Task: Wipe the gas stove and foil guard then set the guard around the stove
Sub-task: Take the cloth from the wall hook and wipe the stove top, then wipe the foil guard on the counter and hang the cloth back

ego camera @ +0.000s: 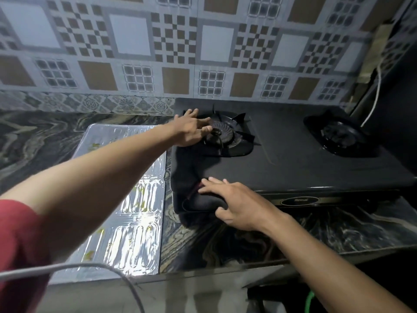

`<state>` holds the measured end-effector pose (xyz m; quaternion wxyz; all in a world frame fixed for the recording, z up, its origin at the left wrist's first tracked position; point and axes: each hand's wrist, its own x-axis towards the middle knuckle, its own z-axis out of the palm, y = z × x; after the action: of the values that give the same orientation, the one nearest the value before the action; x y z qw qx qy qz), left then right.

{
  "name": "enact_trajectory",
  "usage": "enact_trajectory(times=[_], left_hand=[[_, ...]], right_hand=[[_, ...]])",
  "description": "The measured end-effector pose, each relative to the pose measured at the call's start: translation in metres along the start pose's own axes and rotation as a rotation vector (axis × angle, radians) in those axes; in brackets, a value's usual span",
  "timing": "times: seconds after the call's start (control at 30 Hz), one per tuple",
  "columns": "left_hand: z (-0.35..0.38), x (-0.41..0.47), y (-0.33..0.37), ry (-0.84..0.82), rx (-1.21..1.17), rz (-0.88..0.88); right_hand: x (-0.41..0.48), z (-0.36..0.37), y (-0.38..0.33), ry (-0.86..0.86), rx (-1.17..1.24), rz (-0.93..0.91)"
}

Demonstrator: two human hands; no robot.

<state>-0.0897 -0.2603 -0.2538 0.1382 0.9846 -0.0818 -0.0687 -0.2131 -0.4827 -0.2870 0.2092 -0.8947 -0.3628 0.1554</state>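
A black two-burner gas stove (pixel 293 163) stands on the marbled counter against the tiled wall. The silver foil guard (pixel 135 222) lies flat on the counter to the stove's left, partly hidden by my left forearm. My left hand (pixel 189 129) reaches across to the left burner (pixel 228 134), fingers spread and touching its edge, nothing clearly held. At the stove's front left corner my right hand (pixel 237 204) presses down on a dark cloth (pixel 200 202) with a red edge, fingers on top and thumb below.
The right burner (pixel 340 136) sits near a dark wall with a white cable (pixel 374 98). A grey cord (pixel 79 267) crosses the lower left in front of the foil. The counter's front edge (pixel 203 274) runs just below the stove.
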Motion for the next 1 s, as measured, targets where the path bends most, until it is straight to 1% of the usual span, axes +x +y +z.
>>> enact_trajectory(times=[0.07, 0.17, 0.2, 0.27, 0.33, 0.4, 0.43, 0.5, 0.57, 0.7, 0.8, 0.87, 0.93, 1.0], left_hand=[[-0.007, -0.019, 0.006, 0.102, -0.076, 0.057], [-0.014, -0.054, 0.022, 0.257, -0.224, 0.126], [-0.017, -0.068, 0.030, 0.271, -0.289, 0.125], [-0.020, -0.094, 0.045, 0.219, -0.438, 0.137], [-0.025, -0.119, 0.061, 0.118, -0.541, 0.173], [-0.028, -0.137, 0.072, 0.026, -0.594, 0.181], [-0.028, -0.141, 0.074, 0.005, -0.632, 0.181], [-0.029, -0.153, 0.078, 0.056, -0.709, 0.145], [-0.032, -0.163, 0.081, 0.162, -0.734, 0.089], [-0.044, -0.187, 0.083, 0.262, -0.876, 0.029], [-0.052, -0.205, 0.079, 0.340, -0.935, -0.059], [-0.055, -0.216, 0.072, 0.388, -0.982, -0.103], [-0.058, -0.225, 0.061, 0.417, -1.027, -0.142], [-0.060, -0.232, 0.046, 0.432, -1.046, -0.168]], right_hand=[[-0.009, -0.014, 0.004, 0.100, 0.103, 0.091], [-0.014, -0.034, 0.004, 0.294, 0.171, 0.085], [-0.015, -0.040, 0.003, 0.341, 0.190, 0.094], [-0.017, -0.053, 0.000, 0.388, 0.284, 0.116], [-0.021, -0.067, -0.003, 0.400, 0.358, 0.120], [-0.019, -0.079, -0.006, 0.430, 0.382, 0.092], [-0.017, -0.083, -0.007, 0.448, 0.410, 0.083], [-0.016, -0.091, -0.014, 0.448, 0.470, 0.061], [-0.017, -0.098, -0.022, 0.407, 0.522, 0.025], [-0.019, -0.102, -0.039, 0.400, 0.519, -0.110], [-0.020, -0.094, -0.053, 0.418, 0.440, -0.209], [-0.021, -0.087, -0.065, 0.373, 0.343, -0.268], [-0.017, -0.080, -0.078, 0.353, 0.262, -0.309], [-0.007, -0.073, -0.088, 0.373, 0.237, -0.328]])
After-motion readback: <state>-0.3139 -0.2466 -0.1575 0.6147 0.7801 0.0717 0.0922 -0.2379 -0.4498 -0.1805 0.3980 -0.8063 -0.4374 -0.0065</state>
